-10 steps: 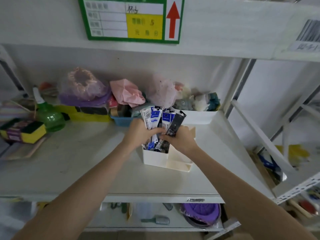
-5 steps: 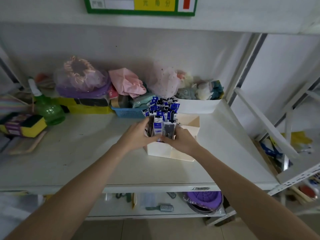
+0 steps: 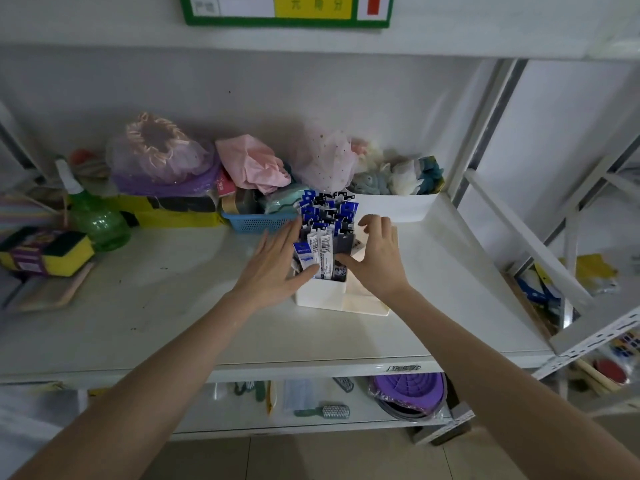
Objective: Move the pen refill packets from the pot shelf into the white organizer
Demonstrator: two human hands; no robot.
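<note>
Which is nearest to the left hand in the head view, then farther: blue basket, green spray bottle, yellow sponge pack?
From the left hand:
1. Blue basket, just behind it.
2. Green spray bottle, farther left.
3. Yellow sponge pack, at the left edge.

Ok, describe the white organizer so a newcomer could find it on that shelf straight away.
Start at the wide white shelf below the green-framed sign. Near its middle, in front of the blue basket, stands the white organizer, between the left hand and right hand. Unlike the white tub of soft items behind, it holds upright blue-and-white pen refill packets.
</note>
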